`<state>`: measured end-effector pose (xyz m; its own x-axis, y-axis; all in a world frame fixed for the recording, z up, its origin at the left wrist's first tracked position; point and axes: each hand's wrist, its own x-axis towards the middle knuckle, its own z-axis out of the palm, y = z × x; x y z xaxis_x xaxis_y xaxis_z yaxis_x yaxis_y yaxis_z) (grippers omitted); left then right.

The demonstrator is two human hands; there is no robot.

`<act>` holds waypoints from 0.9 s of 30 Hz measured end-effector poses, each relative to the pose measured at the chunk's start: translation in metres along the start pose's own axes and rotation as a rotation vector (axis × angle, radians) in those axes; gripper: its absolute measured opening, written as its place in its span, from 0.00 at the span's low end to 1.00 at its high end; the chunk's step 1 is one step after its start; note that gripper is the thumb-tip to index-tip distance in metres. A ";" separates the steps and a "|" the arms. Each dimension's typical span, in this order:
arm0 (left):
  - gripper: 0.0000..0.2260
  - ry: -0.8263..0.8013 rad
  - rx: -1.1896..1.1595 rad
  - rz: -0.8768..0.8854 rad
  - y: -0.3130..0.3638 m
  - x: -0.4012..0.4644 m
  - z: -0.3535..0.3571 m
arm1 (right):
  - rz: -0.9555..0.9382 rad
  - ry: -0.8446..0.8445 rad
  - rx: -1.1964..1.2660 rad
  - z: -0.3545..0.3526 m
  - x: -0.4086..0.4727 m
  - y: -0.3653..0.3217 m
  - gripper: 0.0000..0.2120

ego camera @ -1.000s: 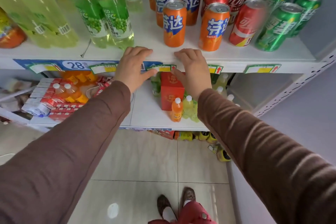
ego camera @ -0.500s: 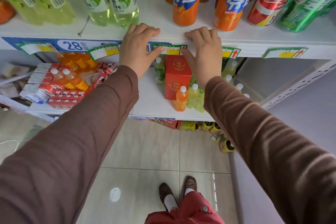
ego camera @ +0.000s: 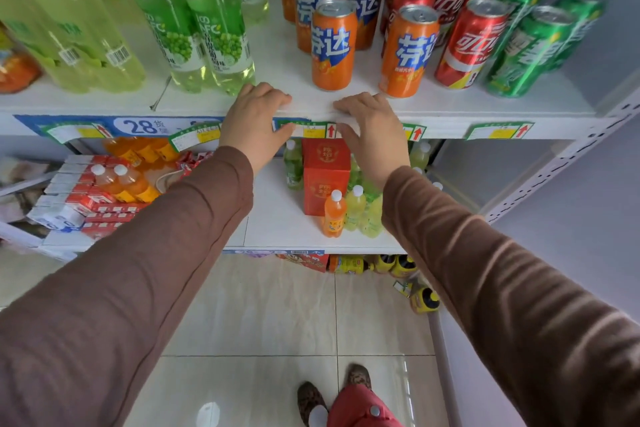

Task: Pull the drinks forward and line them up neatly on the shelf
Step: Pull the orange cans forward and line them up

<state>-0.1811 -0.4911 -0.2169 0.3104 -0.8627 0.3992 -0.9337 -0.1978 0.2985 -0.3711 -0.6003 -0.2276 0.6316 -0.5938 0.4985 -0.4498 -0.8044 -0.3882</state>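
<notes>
On the white upper shelf (ego camera: pixel 450 107) stand rows of cans: orange cans (ego camera: pixel 333 45), red cola cans (ego camera: pixel 467 42) and green cans (ego camera: pixel 526 52). Tall green grape-drink bottles (ego camera: pixel 214 28) stand to their left. My left hand (ego camera: pixel 254 125) rests on the shelf's front edge just below the bottles, fingers on top, thumb under the lip. My right hand (ego camera: pixel 374 128) rests on the same edge, right below the two front orange cans. Neither hand holds a drink. The front orange cans stand a little back from the edge.
A lower shelf (ego camera: pixel 277 218) carries a red box (ego camera: pixel 325 177), small orange and green bottles (ego camera: pixel 346 211) and red-white cartons (ego camera: pixel 86 204) at left. Price tags (ego camera: pixel 498 130) line the upper shelf's front. Yellow bottles (ego camera: pixel 401 267) lie near the tiled floor. My feet (ego camera: pixel 332 395) show below.
The view has tilted back up, showing more of the cans. Both hands stay on the shelf's front edge in nearly the same pose.
</notes>
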 end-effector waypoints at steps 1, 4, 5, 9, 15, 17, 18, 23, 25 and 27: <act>0.17 -0.021 -0.016 -0.024 0.002 0.002 -0.003 | 0.023 -0.008 0.065 -0.006 -0.001 0.001 0.15; 0.16 -0.040 -0.113 -0.088 0.014 0.011 -0.016 | 0.120 0.102 0.220 -0.029 -0.005 0.005 0.11; 0.17 -0.038 -0.146 -0.088 0.018 0.016 -0.020 | 0.163 0.165 0.261 -0.035 -0.005 0.009 0.10; 0.22 -0.012 -0.266 -0.068 0.032 0.038 -0.033 | 0.310 0.377 0.362 -0.056 0.005 0.022 0.17; 0.32 0.000 -0.397 -0.072 0.044 0.076 -0.042 | 0.452 0.260 0.533 -0.061 0.038 0.044 0.33; 0.33 -0.030 -0.426 -0.056 0.045 0.090 -0.043 | 0.458 0.183 0.541 -0.060 0.045 0.052 0.32; 0.34 -0.050 -0.434 -0.056 0.045 0.097 -0.043 | 0.456 0.155 0.528 -0.060 0.048 0.055 0.32; 0.39 -0.162 -0.413 -0.077 0.048 0.125 -0.047 | 0.435 0.008 0.586 -0.055 0.055 0.075 0.31; 0.35 -0.205 -0.426 -0.082 0.046 0.131 -0.047 | 0.435 -0.040 0.613 -0.051 0.058 0.080 0.33; 0.29 -0.243 -0.490 -0.097 0.043 0.135 -0.046 | 0.431 -0.057 0.639 -0.050 0.060 0.082 0.33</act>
<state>-0.1713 -0.5947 -0.1099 0.2866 -0.9454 0.1551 -0.6921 -0.0924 0.7158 -0.4015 -0.7034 -0.1912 0.5230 -0.8357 0.1676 -0.2228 -0.3239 -0.9195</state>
